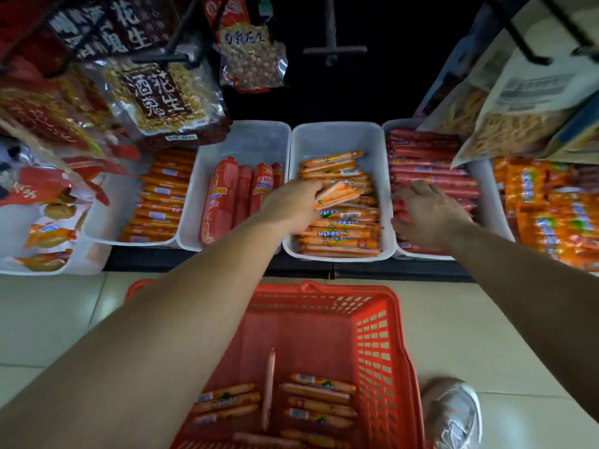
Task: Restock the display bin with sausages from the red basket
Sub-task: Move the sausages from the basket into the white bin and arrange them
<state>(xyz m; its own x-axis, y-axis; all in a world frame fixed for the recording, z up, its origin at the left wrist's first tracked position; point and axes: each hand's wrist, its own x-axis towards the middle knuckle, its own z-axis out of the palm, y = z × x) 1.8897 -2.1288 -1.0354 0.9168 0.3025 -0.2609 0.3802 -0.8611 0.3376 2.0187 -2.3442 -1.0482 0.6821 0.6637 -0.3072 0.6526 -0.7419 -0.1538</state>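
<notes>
Left grip (pixel 293 204) grasping orange sausages (pixel 338 196) above display bin (pixel 337 137); right grip (pixel 428 212) on red sausages (pixel 431 170) right of bin, grasp unclear.

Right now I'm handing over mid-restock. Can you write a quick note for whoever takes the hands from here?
Left hand: grips a few orange sausages just above the display bin.
Right hand: on the red sausages in the neighbouring bin; grip unclear.
Red basket: on the floor below, holding several loose sausages.
Done: bin stocked at front and middle; back bare.
Left: lay down the held ones, then transfer the basket's remainder.
</notes>
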